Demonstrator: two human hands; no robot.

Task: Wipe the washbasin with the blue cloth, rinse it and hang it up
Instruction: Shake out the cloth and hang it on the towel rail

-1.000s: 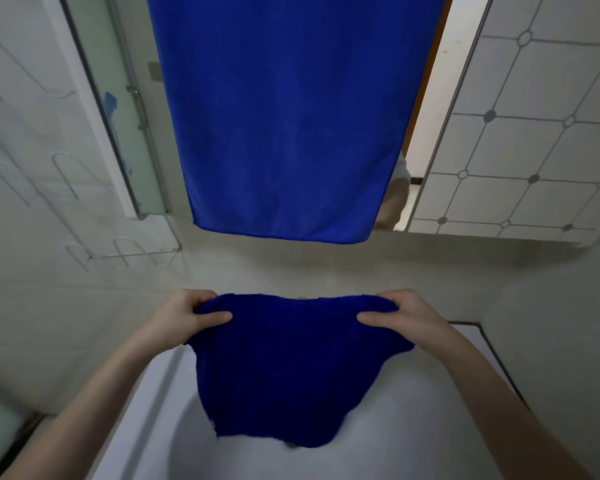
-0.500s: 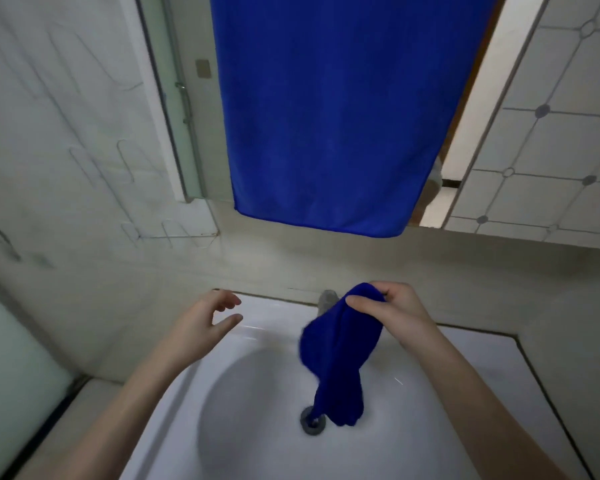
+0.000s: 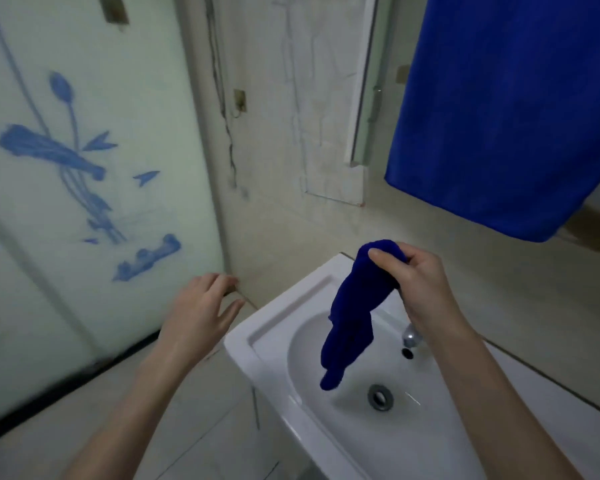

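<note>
While the right hand (image 3: 420,282) grips the blue cloth (image 3: 359,306) dangling over the washbasin (image 3: 284,303), the left hand (image 3: 198,313) hovers spread, empty.

text: none readable | glass door (image 3: 146,98): blue painted flowers only, no letters | wall plate (image 3: 239,98): blurred, possibly unmarked | towel (image 3: 516,116), basin (image 3: 291,299): no label seen
</note>
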